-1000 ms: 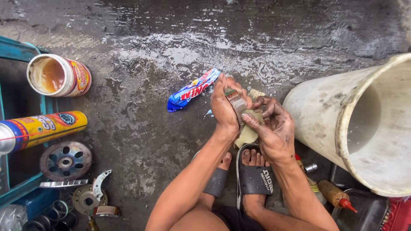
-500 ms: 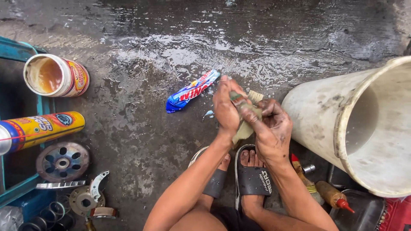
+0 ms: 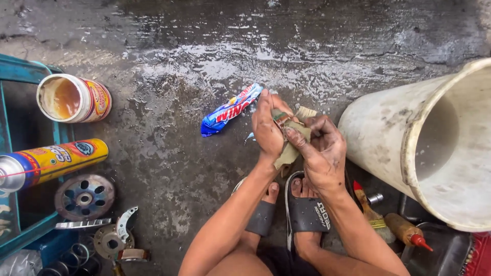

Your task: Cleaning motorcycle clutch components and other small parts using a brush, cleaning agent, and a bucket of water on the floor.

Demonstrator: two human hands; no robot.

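Head view shows a small curved metal part with a brownish lining held above the wet grey concrete floor, just in front of the person's sandalled feet, with a folded tan scrap of abrasive cloth pressed against it. The left hand is closed around the part from the left, fingers wrapped over its top edge; the right hand, dark with grime, is clenched on the cloth, its forefinger pushing the cloth onto the part's face. To rub well, it seems best to keep the left grip firm so the part does not twist, and to press with the flat of the finger rather than the tip, so that the whole lining is covered evenly. Just beyond the hands lies a blue and red soap sachet on the floor. To the right a large dirty white plastic bucket lies tipped on its side. Well apart to the left are an open tin of amber grease, a yellow spray can and a round steel disc with holes
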